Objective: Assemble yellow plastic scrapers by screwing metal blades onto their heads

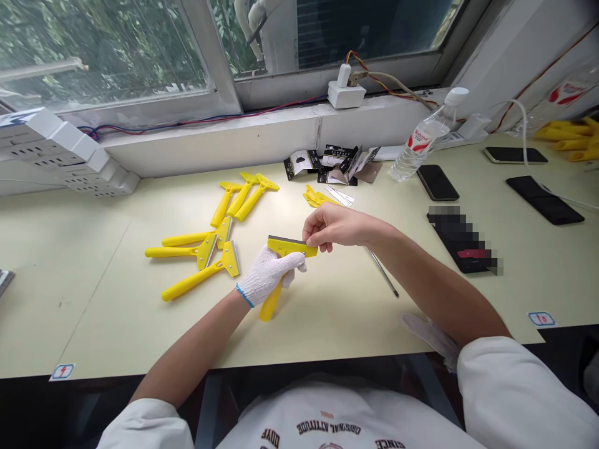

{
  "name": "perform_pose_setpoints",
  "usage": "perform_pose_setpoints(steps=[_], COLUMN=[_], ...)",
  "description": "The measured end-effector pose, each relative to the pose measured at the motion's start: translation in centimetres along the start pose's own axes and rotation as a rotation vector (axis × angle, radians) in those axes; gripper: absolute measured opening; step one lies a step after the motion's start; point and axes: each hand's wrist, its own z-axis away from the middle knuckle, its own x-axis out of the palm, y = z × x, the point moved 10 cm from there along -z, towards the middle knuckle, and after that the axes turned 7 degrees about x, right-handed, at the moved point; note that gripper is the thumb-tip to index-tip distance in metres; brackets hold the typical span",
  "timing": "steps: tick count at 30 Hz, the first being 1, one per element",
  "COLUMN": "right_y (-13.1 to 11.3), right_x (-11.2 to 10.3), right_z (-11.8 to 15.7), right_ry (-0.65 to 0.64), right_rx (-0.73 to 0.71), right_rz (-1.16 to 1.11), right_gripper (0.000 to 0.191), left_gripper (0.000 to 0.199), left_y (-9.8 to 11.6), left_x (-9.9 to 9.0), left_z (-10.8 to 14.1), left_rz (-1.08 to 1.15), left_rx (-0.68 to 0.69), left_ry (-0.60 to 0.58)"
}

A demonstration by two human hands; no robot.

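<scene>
A yellow scraper (pixel 271 304) is gripped by its neck in my left hand (pixel 270 274), which wears a white knitted glove with a blue cuff edge. Its wide head points away from me, with a dark blade (pixel 286 239) along the far edge. My right hand (pixel 327 226) is bare, its thumb and fingertips pinched at the right end of that blade. A screwdriver (pixel 384 274) lies partly under my right forearm. Left of my hands are several yellow scrapers with blades (pixel 201 279), and behind them yellow scrapers (pixel 253 196) with no blade showing.
Yellow plastic pieces (pixel 317 197) and white strips (pixel 340 196) lie beyond my right hand, near black packaging cards (pixel 346 165). A water bottle (pixel 423 140) and phones (pixel 437 182) are to the right. White boxes (pixel 60 149) stack at left. A loose glove (pixel 430 337) hangs at the table's front edge.
</scene>
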Motion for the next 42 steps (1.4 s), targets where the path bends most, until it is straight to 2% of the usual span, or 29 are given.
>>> perform_pose_setpoints(steps=[11,21,24,29,34,42], right_y=[-0.7,-0.4,-0.2,-0.6,-0.1,0.0], right_x=[-0.1,1.1,0.9,1.4,2.1,1.5], right_z=[0.2,0.2,0.3,0.4,0.2,0.6], right_ry=[0.053,-0.139,-0.139,-0.178,-0.259,-0.248], right_rx=[-0.05,-0.072,-0.042,-0.086,-0.086,-0.059], right_rz=[0.122,0.108,0.171,0.229,0.204,0.16], right_gripper=[0.007,0.01,0.011,0.012,0.013,0.016], left_gripper=[0.022,0.024,0.023,0.017,0.026,0.03], left_y=[-0.5,-0.6,-0.5,-0.4,-0.1,0.3], left_x=[-0.2,0.9,1.1,1.3,1.7,1.5], left_z=[-0.2,0.2,0.3,0.4,0.7,0.6], left_rz=[0.069,-0.033,-0.031,-0.035,-0.074,-0.081], left_rx=[0.005,-0.039,-0.047,-0.058,-0.042,-0.016], left_ry=[0.032,-0.086,-0.099,-0.123,-0.184,-0.194])
